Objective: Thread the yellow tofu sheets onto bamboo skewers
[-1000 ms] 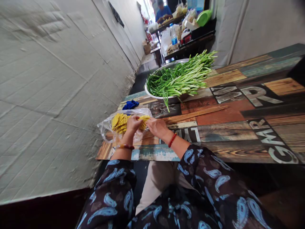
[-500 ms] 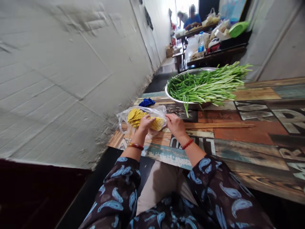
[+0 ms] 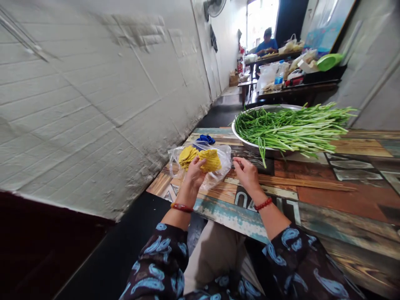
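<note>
My left hand (image 3: 196,171) is closed on a stack of yellow wrinkled sheets (image 3: 211,160), its thumb on top. More yellow sheets (image 3: 186,155) lie to the left in a clear plastic bag (image 3: 223,175), which spreads on the table around the held ones. Just right of the bag's edge is my right hand (image 3: 246,170), fingers curled and thumb against the index finger. Whether anything thin is in that pinch, I cannot make out. A bundle of thin wooden sticks (image 3: 308,183) lies on the table to its right.
A metal basin (image 3: 236,130) piled with long green stalks (image 3: 296,130) stands beyond my right hand. Dark blue cloth (image 3: 205,139) lies behind the bag. The patterned wooden table (image 3: 328,212) meets a wall (image 3: 131,108) at left. A person (image 3: 267,45) sits at a far, cluttered table.
My left hand has raised the yellow sheets, and more of them shows. My right hand has come away from the bag's right edge. The view has shifted, so everything sits lower and further right.
</note>
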Demonstrator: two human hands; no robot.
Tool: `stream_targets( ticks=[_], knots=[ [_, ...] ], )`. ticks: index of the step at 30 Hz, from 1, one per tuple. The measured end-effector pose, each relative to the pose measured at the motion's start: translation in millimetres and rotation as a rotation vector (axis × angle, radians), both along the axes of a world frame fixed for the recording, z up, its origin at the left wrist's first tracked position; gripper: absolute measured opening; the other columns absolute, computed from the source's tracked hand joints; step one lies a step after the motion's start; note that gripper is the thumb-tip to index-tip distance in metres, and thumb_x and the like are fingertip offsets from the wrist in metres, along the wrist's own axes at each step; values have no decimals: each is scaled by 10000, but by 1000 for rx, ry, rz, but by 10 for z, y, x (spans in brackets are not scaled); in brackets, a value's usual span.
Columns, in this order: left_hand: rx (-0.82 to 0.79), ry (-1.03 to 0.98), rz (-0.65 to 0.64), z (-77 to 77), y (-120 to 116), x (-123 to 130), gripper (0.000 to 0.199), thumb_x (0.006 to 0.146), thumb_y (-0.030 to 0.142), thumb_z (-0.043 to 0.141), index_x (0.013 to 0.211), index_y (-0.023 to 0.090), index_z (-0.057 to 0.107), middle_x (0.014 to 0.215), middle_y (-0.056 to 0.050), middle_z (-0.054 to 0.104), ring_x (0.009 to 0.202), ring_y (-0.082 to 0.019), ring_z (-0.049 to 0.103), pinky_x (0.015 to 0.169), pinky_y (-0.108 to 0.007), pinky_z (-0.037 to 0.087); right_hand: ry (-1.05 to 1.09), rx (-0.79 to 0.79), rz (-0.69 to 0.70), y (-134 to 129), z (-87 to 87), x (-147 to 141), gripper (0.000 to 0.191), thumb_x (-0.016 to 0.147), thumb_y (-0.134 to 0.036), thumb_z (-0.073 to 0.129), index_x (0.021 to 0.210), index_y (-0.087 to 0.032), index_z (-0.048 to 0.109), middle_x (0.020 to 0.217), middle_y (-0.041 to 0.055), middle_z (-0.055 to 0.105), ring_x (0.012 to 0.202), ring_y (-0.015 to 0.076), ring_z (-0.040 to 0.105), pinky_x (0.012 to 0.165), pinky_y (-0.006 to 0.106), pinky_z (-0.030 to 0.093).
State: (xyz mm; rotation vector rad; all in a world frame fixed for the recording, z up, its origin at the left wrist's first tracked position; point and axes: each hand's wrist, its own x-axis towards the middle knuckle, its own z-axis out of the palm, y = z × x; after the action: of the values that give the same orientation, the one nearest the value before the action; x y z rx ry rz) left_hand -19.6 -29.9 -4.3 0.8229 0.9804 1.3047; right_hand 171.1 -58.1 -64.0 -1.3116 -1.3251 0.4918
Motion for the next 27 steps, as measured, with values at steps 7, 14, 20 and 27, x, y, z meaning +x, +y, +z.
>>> stream_targets(
  ticks=[7, 14, 20, 27],
  knots=[
    [79, -221, -246, 287, -131, 272, 390, 658, 193, 813, 1005, 191, 634, 984, -19, 758, 861, -176, 724, 833, -329, 585, 321, 34, 115, -86, 179, -37, 480, 867, -530, 625, 1122, -137, 727, 1091, 140, 758, 944, 250, 714, 863, 394, 559],
    [113, -156, -365, 257, 45, 535, 451, 655, 254, 842, 1052, 159, 650, 967, -48, 757, 830, -174, 723, 777, -275, 563, 516, 51, 89, -95, 297, 90, 434, 864, -520, 640, 1082, -157, 738, 1047, 83, 772, 954, 233, 701, 885, 388, 555],
    [143, -117, -455, 123, 193, 626, 416, 649, 276, 847, 1011, 154, 681, 937, -50, 754, 799, -172, 710, 746, -261, 550, 776, -50, 203, -66, 321, 75, 399, 778, -458, 745, 1075, -192, 714, 1075, 68, 768, 969, 248, 718, 860, 409, 590],
    [138, -105, -457, -84, 266, 552, 415, 665, 294, 842, 1035, 160, 713, 981, -63, 757, 856, -188, 701, 749, -257, 531, 824, -167, 169, -69, 286, 30, 399, 679, -401, 834, 991, -193, 697, 1002, 59, 778, 942, 261, 726, 825, 422, 610]
  ],
)
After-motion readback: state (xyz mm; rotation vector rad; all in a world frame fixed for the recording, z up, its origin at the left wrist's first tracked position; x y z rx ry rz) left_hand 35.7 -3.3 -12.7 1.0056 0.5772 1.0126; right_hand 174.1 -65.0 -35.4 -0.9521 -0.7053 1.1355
